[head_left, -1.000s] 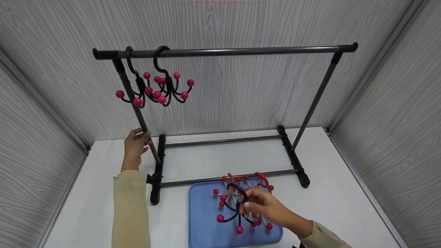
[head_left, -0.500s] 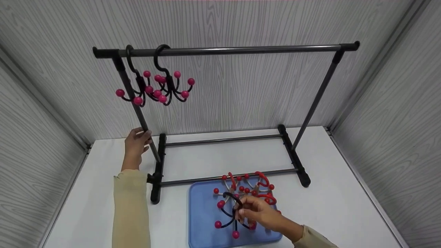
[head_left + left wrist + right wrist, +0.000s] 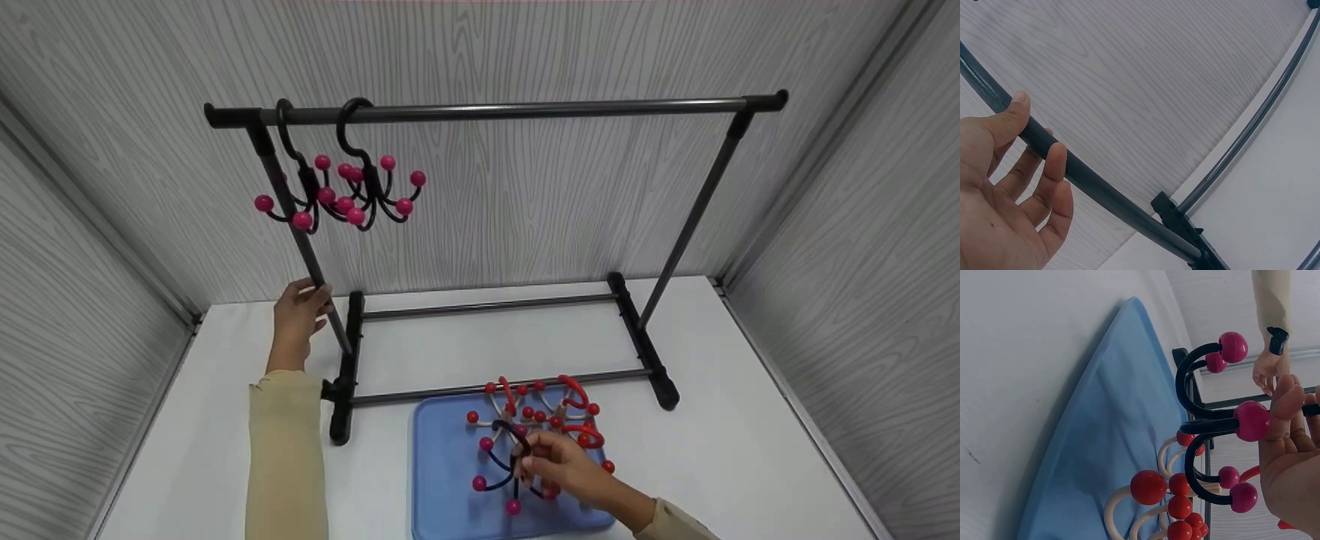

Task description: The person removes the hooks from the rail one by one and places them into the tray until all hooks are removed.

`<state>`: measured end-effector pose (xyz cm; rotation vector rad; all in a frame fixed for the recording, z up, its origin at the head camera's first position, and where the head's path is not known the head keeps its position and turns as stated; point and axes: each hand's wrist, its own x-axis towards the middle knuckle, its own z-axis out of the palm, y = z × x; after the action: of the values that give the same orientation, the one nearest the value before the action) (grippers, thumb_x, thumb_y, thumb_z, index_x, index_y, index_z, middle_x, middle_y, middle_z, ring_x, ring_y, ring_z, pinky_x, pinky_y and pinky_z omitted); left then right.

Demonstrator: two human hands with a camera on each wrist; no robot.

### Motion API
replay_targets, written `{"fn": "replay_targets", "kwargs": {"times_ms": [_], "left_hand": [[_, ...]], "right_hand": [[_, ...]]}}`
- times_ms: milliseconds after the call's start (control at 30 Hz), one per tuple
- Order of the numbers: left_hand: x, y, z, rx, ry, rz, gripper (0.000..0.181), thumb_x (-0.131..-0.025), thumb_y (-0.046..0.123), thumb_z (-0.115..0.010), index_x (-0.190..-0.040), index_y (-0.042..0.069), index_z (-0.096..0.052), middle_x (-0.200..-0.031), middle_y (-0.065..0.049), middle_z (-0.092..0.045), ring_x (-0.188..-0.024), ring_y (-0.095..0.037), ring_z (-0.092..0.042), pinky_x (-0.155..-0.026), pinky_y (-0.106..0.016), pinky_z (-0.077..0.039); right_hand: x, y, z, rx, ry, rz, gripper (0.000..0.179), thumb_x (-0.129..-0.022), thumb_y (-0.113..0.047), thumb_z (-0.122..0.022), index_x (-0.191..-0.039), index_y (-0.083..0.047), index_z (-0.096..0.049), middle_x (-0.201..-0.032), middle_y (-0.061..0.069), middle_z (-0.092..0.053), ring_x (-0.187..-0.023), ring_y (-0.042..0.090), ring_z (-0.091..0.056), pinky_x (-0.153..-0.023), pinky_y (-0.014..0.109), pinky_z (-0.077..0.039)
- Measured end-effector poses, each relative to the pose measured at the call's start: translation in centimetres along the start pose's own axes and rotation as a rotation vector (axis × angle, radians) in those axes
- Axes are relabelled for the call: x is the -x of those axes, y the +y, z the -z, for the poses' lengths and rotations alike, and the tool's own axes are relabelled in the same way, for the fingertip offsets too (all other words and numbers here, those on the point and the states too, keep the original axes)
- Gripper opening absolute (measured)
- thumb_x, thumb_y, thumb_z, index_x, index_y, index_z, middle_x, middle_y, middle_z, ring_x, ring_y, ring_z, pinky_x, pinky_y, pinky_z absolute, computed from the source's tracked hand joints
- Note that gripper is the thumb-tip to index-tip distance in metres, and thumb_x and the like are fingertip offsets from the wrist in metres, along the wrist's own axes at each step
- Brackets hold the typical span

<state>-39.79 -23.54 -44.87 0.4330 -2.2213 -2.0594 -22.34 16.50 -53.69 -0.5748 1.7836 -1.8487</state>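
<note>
Head above, wrist views close, rack (image 3: 525,111) apparently throughout

No text, label, brand, number or sign readable in head view or either wrist view. Rack (image 3: 480,112), blue tray (image 3: 446,469) and held black hanger (image 3: 1210,427): no lettering to be made out. Worn black device (image 3: 1278,341), right wrist view: too small and dark to tell any marking.

Your right hand (image 3: 559,465) has brought the black hanger (image 3: 513,472) slightly lower in the head view. A red hook (image 3: 595,435) it covered earlier now shows.
</note>
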Motion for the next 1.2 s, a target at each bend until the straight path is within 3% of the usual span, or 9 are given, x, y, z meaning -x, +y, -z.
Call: {"fn": "replay_targets", "kwargs": {"times_ms": [400,567,933,1200], "left_hand": [[0.1,0.0,-0.1,0.001,0.007,0.007,0.038,-0.09,0.035,-0.059,-0.123,0.021,-0.046,-0.099,0.01,-0.055,-0.088,-0.008,-0.058,-0.082,-0.028,-0.042],[0.1,-0.1,-0.1,-0.006,0.007,0.009,0.038,-0.09,0.035,-0.058,-0.124,0.021,-0.046,-0.101,0.01,-0.055,-0.088,-0.007,-0.058,-0.083,-0.028,-0.042],[0.1,-0.1,-0.1,0.009,0.002,0.004,0.035,-0.089,0.034,-0.06,-0.12,0.023,-0.048,-0.103,0.008,-0.056,-0.088,-0.007,-0.059,-0.08,-0.027,-0.043],[-0.1,-0.2,0.0,0.005,0.01,0.009,0.039,-0.09,0.033,-0.059,-0.124,0.021,-0.046,-0.103,0.009,-0.056,-0.089,-0.007,-0.059,-0.081,-0.028,-0.044]], "right_hand": [[0.1,0.8,0.6,0.01,0.11,-0.135,0.036,-0.093,-0.026,-0.055,-0.114,0.003,-0.049,-0.094,0.002,-0.064,-0.077,0.011,-0.056,-0.058,0.021,-0.045],[0.2,1.1,0.9,-0.021,0.117,-0.143,0.043,-0.093,-0.026,-0.055,-0.118,0.008,-0.044,-0.095,0.004,-0.064,-0.077,0.012,-0.055,-0.057,0.021,-0.045],[-0.1,1.8,0.9,-0.072,0.139,-0.156,0.035,-0.092,-0.026,-0.057,-0.114,0.0,-0.048,-0.096,0.003,-0.064,-0.079,0.011,-0.058,-0.063,0.021,-0.048],[0.0,2.2,1.1,-0.056,0.169,-0.194,0.047,-0.091,-0.029,-0.058,-0.118,0.007,-0.044,-0.092,0.002,-0.064,-0.08,0.013,-0.06,-0.058,0.022,-0.046]]}}
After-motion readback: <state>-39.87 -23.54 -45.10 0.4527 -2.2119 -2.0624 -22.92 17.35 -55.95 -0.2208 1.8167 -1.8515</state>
